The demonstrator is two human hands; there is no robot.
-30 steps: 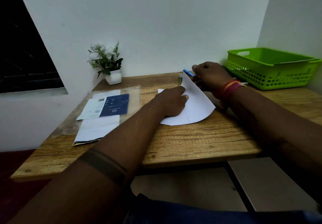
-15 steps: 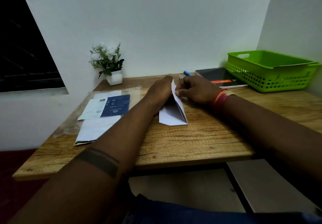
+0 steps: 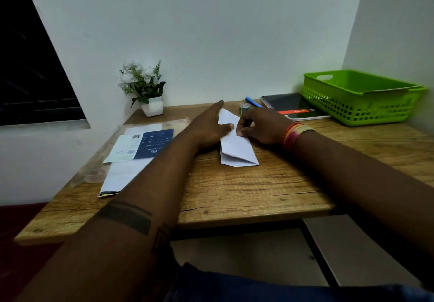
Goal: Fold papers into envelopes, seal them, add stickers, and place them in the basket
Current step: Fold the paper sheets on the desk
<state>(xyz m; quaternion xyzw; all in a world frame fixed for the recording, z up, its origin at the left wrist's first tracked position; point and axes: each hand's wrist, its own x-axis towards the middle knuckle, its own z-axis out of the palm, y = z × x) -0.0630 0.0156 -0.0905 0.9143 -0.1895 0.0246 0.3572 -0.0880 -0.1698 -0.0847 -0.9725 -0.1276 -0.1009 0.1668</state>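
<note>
Creasing folded paper on bench: left hand flat, steadying; right hand pinches edge to set fold.

- A wooden table with a pale, heavily grained top stands against a white wall.
- A folded white paper lies flat near the middle of the top.
- At the left: a clear plastic sleeve with white sheets and a blue-and-white card.
- Far left corner: a small white pot of flowers.
- Along the back: a tape roll, a blue pen, a dark notebook.
- Far right: a green basket.
</note>
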